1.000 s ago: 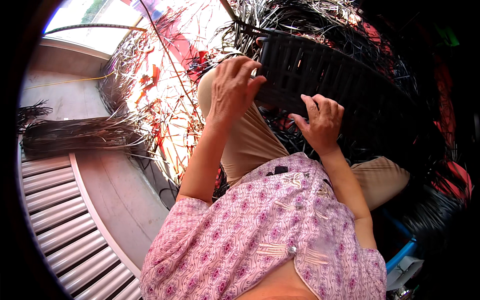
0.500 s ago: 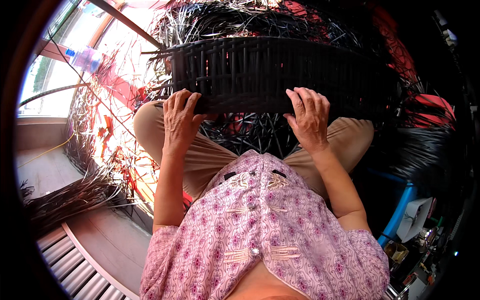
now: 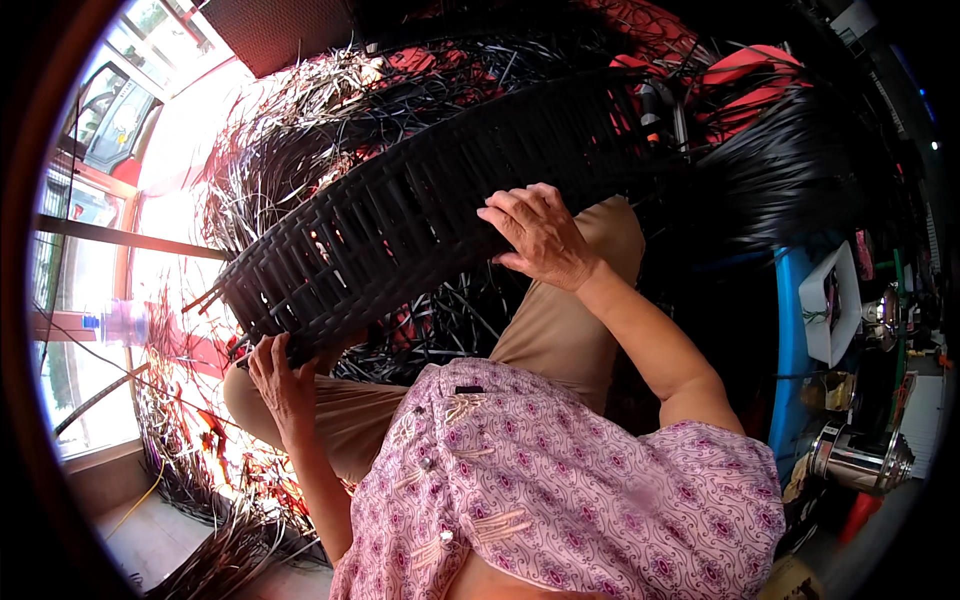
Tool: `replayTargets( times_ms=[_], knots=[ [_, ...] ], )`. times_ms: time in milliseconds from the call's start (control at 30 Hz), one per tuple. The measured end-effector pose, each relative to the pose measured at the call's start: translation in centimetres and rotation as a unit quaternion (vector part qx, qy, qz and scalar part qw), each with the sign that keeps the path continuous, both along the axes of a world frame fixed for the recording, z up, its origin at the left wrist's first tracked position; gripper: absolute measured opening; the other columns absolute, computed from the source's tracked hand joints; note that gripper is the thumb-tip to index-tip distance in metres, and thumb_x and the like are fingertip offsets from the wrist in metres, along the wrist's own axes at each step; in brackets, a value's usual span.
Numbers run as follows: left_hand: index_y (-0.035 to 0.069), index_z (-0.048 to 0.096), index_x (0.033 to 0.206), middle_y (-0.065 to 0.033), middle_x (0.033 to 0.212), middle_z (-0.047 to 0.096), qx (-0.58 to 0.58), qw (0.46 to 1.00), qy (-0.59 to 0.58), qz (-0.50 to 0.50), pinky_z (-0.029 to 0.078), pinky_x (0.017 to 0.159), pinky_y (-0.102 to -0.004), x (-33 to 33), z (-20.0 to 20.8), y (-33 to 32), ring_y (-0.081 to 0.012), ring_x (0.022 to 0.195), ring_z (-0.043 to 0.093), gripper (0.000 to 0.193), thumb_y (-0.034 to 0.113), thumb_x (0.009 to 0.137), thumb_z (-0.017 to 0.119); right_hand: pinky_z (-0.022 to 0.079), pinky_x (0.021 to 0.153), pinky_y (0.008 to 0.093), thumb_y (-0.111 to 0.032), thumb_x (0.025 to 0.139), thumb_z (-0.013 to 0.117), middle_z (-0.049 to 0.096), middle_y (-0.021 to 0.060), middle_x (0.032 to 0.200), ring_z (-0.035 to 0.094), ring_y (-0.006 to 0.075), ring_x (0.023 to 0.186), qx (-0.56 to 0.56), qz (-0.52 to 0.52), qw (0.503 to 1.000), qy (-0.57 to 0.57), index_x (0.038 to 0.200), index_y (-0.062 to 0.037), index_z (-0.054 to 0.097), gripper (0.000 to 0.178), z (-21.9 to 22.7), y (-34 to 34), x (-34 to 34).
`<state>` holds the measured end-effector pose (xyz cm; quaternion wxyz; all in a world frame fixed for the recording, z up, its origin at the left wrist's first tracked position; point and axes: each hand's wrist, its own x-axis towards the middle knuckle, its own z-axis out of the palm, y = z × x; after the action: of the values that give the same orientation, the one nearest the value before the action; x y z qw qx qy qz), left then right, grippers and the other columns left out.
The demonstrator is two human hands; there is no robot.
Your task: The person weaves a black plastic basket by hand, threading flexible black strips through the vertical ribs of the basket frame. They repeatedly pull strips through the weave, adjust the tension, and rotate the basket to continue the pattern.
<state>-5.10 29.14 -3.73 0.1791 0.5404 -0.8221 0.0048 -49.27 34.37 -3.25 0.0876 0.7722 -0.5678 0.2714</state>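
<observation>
A long black woven strip panel lies tilted across my folded legs, its left end nearer to me than its right. My left hand grips the near corner at that left end, fingers bent over the edge. Around the middle of the near edge, my right hand has its fingers curled over the rim with the thumb below. Short loose strip ends stick out at the panel's left end. Parts of the fingertips of both hands are hidden against the dark weave.
Loose black strips heap up behind the panel and lie between my legs. A thick black strip bundle is at the right. Beyond my right arm stand a blue surface, a white tray and a metal container. Windows fill the left.
The panel has turned from level to slanting, its left end coming nearer to me. My left hand has moved down and left with it; my right hand has shifted left along the near edge.
</observation>
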Motion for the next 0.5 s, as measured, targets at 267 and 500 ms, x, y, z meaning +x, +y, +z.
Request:
replayTargets(
  times_ms=[267, 500],
  knots=[
    [0.006, 0.057, 0.13, -0.0168, 0.132, 0.053, 0.018, 1.0, -0.026, 0.0, 0.034, 0.109, -0.0516, 0.2, -0.1, 0.6, -0.0383, 0.127, 0.046, 0.057, 0.014, 0.077, 0.078, 0.04, 0.099, 0.0448, -0.057, 0.081, 0.068, 0.057, 0.008, 0.116, 0.053, 0.0278, 0.111, -0.059, 0.005, 0.998, -0.007, 0.115, -0.0088, 0.061, 0.059, 0.1, 0.7, -3.2],
    [0.006, 0.058, 0.128, -0.0169, 0.131, 0.054, 0.019, 0.999, -0.026, 0.006, 0.035, 0.11, -0.0513, -0.5, 0.4, 0.9, -0.0387, 0.127, 0.046, 0.058, 0.011, 0.074, 0.079, 0.04, 0.099, 0.0453, -0.062, 0.09, 0.059, 0.06, 0.0079, 0.111, 0.055, 0.0276, 0.109, -0.037, -0.093, 0.993, 0.055, 0.117, -0.0086, 0.06, 0.06, -0.9, 2.0, -7.2]
  ],
)
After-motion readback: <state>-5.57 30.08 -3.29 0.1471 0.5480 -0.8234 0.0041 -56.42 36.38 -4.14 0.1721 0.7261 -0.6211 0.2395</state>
